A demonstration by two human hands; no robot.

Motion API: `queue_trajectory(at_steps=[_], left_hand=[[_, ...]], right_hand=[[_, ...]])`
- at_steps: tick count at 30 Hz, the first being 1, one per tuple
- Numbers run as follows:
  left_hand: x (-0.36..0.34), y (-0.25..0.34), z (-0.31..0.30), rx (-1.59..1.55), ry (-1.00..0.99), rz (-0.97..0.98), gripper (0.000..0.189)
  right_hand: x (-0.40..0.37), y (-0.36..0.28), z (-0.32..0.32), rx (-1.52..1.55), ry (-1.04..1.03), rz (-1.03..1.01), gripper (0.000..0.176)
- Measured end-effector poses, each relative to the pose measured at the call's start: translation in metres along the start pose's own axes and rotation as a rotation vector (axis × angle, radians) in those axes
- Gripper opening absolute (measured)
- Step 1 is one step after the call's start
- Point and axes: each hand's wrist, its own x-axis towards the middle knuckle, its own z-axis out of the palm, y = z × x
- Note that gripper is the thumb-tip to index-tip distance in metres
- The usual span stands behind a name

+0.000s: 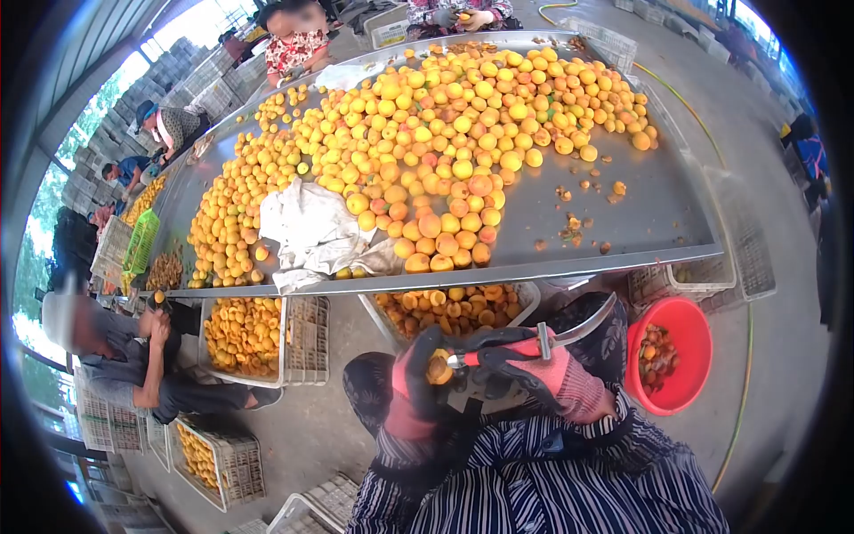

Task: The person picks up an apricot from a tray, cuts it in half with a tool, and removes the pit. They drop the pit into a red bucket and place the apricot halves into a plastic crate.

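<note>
A striped shirt [551, 489] is filling the foreground, its sleeves leading to two gloved hands working between the wearer's knees. The left hand [416, 383] is curling its dark-coated fingers around a single orange apricot [439, 367], which is sitting at the fingertips just below the near edge of the metal table [614, 191]. The right hand [525, 360] is gripping a red-handled knife [494, 354], fingers closed around the handle; one end is pointing at the apricot and appearing to meet it, though whether it is piercing the flesh cannot be told, while a curved metal blade is sweeping away from the other end. Beyond the hands, a plastic crate [532, 301] is standing under the table edge, holding apricot pieces [449, 310], and a second crate [307, 340] heaped with apricot halves [240, 334] is resting to its left. A red basin [696, 360] is lying on the floor at the right, holding brownish-red scraps [656, 356]. On the table, a broad heap of whole apricots [463, 125] is spreading, with a crumpled white cloth [307, 222] lying against its near side and bits of fruit [571, 231] scattering over the metal at the right. A seated co-worker [120, 356] at the left is holding something small in a raised hand, and a yellow hose [738, 418] is running along the floor at the right.
</note>
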Motion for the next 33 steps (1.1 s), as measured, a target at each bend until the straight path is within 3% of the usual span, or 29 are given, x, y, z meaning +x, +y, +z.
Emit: queue_trajectory(at_steps=[2,3,6,9,12,14,15,17,18,20,21,23,26,29,30,31,33], left_hand=[[-0.007,0.007,0.008,1.068,-0.174,0.864,0.042],[-0.005,0.006,0.006,1.07,-0.178,0.863,0.042],[0.003,-0.002,-0.001,0.951,-0.218,0.758,0.054],[0.007,-0.007,0.0,0.815,-0.257,0.789,0.061],[0.008,-0.003,0.004,0.818,-0.308,0.771,0.057],[0.004,0.002,0.012,0.921,-0.236,0.436,0.05],[0.009,0.0,0.008,0.923,-0.24,0.435,0.05],[0.02,-0.009,-0.003,1.053,-0.266,0.848,0.047],[0.02,-0.01,-0.002,1.054,-0.264,0.85,0.047],[0.025,-0.01,0.006,0.657,-0.299,0.469,0.048],[0.025,-0.006,0.011,0.662,-0.305,0.468,0.048],[0.023,0.005,0.024,0.922,-0.313,0.443,0.031],[0.046,0.02,0.049,0.997,-0.386,0.445,0.029],[0.088,-0.008,0.043,0.811,-0.271,0.445,0.033],[0.09,0.018,0.069,1.23,-0.423,0.862,0.033],[0.103,0.021,0.078,1.227,-0.436,0.87,0.033],[0.128,0.015,0.09,1.167,-0.45,0.988,0.03]], right_hand=[[-0.001,-0.004,-0.002,0.115,0.001,0.102,0.03],[0.0,-0.002,-0.004,0.117,0.004,0.1,0.03],[0.001,0.007,-0.012,0.565,0.001,0.206,0.028],[0.001,0.003,-0.009,0.411,0.014,0.17,0.035],[-0.002,0.006,-0.014,0.306,0.043,0.152,0.029],[-0.001,-0.002,-0.02,0.236,0.036,0.097,0.029],[0.002,-0.007,-0.025,0.295,-0.022,0.163,0.029],[0.004,-0.001,-0.03,0.355,-0.08,0.225,0.03],[0.005,0.013,-0.031,0.487,-0.05,0.237,0.03],[0.013,0.023,-0.034,0.576,-0.03,0.221,0.029],[0.014,0.023,-0.036,0.581,-0.026,0.216,0.029],[0.017,0.023,-0.04,0.49,0.001,0.172,0.029],[0.028,0.003,-0.055,0.277,-0.071,0.108,0.03],[0.04,0.017,-0.066,0.094,0.041,-0.003,0.036],[0.035,0.002,-0.062,-0.192,0.152,-0.08,0.041],[0.043,-0.001,-0.064,-0.196,0.165,-0.086,0.041],[0.061,-0.001,-0.075,-0.573,0.118,-0.42,0.047]])
